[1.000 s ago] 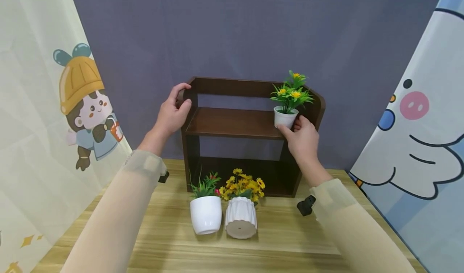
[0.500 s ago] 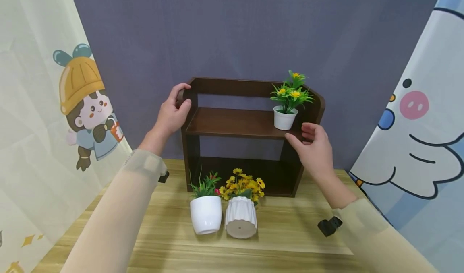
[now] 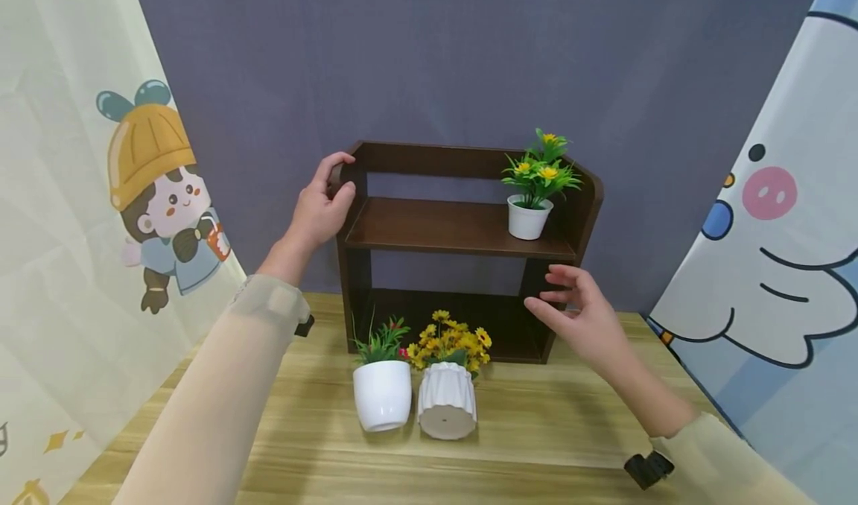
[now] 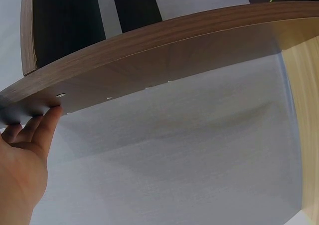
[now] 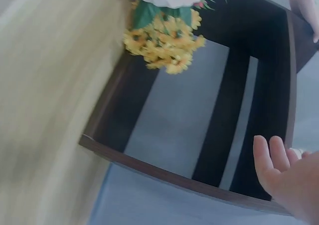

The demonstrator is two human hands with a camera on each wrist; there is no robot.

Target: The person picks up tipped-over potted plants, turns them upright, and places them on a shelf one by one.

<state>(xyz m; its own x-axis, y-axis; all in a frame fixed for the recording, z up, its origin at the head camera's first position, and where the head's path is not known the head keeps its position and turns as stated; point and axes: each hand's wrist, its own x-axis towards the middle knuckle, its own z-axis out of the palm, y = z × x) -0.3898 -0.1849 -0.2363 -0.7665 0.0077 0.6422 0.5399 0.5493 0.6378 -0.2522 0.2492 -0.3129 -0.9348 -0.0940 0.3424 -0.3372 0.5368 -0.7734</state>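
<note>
A dark brown two-level shelf (image 3: 442,229) stands on a wooden table (image 3: 536,438) against the grey wall. My left hand (image 3: 320,205) grips the top of its left side panel (image 4: 149,70). A small white pot with yellow flowers (image 3: 529,211) sits on the upper board at the right. My right hand (image 3: 576,315) hovers open in front of the shelf's right side, below that board, holding nothing; its fingers (image 5: 271,157) show in the right wrist view. Two pots stand before the shelf: a smooth white pot (image 3: 382,393) and a ribbed white pot with yellow flowers (image 3: 446,408).
Printed curtains hang on both sides: a cartoon child on the left (image 3: 154,192), a cartoon animal on the right (image 3: 777,252). The yellow flowers (image 5: 164,43) appear blurred in the right wrist view.
My right hand let go of the small flower pot on the upper board and drew down and back toward me. The left hand kept its grip on the shelf.
</note>
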